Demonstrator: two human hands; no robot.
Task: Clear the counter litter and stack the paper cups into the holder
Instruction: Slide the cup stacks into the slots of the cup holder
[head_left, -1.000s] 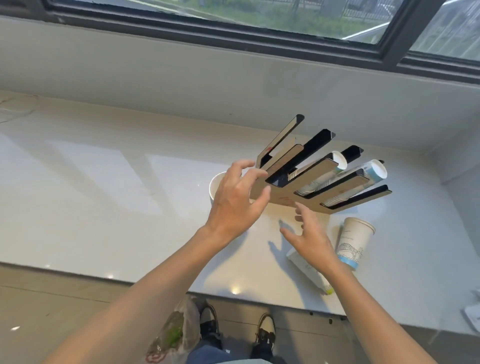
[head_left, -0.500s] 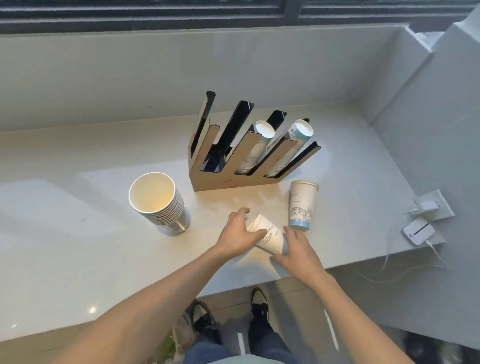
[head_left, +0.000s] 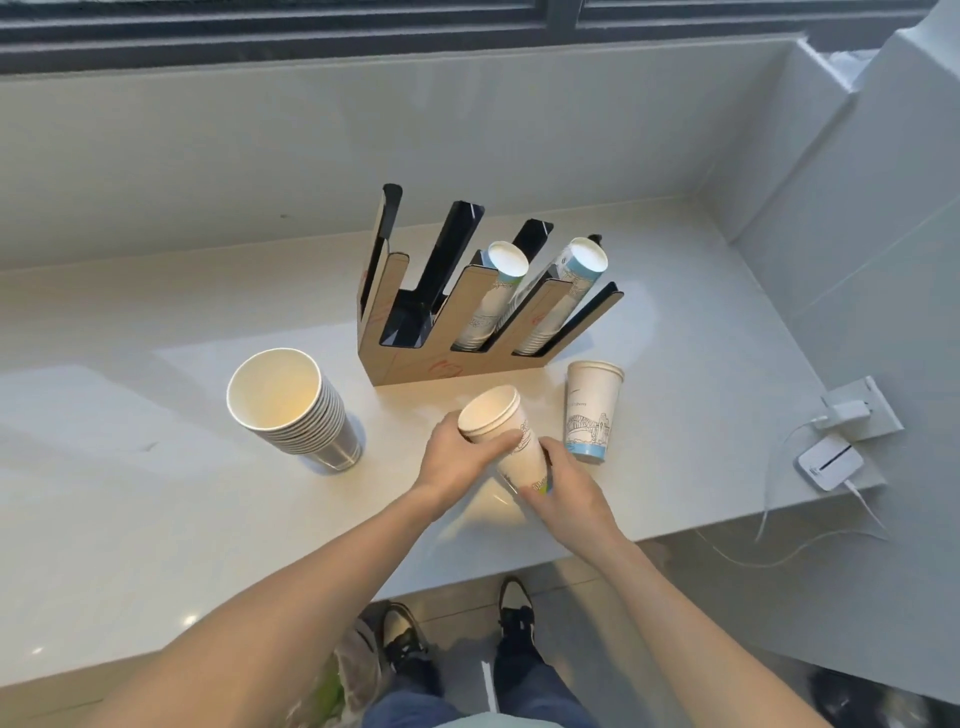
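Holder (head_left: 395, 364), frame centre — two right slots filled, left slots empty. Tall cup stack (head_left: 506, 439) gripped by my left hand (head_left: 457, 460) and right hand (head_left: 563, 491). Pending — inverted tall cup (head_left: 592, 410), short cup stack (head_left: 291, 405).

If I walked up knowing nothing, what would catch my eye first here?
Both hands, left hand and right hand, holding a tilted white paper cup above the counter's front edge. Behind it stands the slotted cup holder, two right slots filled. A tall cup stack sits at left.
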